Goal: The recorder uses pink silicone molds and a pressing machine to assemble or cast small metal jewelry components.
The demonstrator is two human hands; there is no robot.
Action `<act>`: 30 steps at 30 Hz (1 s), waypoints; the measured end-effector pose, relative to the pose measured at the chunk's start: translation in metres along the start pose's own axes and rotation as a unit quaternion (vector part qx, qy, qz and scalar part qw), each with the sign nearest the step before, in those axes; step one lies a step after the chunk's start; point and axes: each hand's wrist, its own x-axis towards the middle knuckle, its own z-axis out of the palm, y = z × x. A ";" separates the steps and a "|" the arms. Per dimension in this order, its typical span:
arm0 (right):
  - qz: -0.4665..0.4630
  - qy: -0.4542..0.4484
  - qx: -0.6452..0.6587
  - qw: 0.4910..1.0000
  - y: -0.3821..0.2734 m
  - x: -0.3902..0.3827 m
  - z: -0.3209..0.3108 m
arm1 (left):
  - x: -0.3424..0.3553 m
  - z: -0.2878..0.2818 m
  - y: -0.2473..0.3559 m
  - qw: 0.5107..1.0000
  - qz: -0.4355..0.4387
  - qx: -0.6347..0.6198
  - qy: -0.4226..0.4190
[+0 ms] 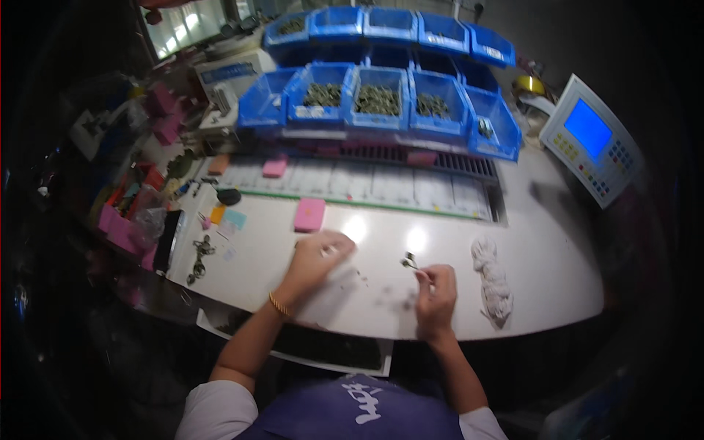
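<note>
My right hand (pixel 436 293) is closed in a pinch, thumb and fingers pressed together. From its fingertips a small metal part (pixel 409 260), dark with a light end, sticks out above the white tabletop (pixel 374 312); its exact kind is too small to tell. To the left, my left hand (pixel 319 260) hovers over the table with its fingers curled and smeared by motion. Whether it holds anything does not show. Just beyond it lies a pink block (pixel 309 215). Several tiny dark bits (pixel 361 277) are scattered on the table between my hands.
Blue bins (pixel 381 126) stand in two tiers at the back, several holding small metal parts (pixel 377 100). A device with a blue screen (pixel 589 127) is at the right. White cloth-like bundles (pixel 493 282) lie right of my right hand, dark metal pieces (pixel 200 257) far left.
</note>
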 end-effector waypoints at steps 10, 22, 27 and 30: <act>-0.138 0.009 -0.044 0.989 -0.040 -0.013 -0.001 | -0.073 0.083 0.037 0.869 -0.174 -0.462 -0.021; -0.163 -0.032 -0.056 0.985 -0.057 -0.023 -0.012 | -0.087 0.087 0.047 0.897 -0.108 -0.423 0.073; -0.061 -0.080 0.116 0.988 -0.055 -0.030 -0.009 | -0.089 0.084 0.046 0.887 -0.083 -0.452 0.056; 0.358 -0.218 0.472 0.776 -0.064 -0.033 -0.019 | -0.093 0.078 0.045 0.876 -0.108 -0.469 0.031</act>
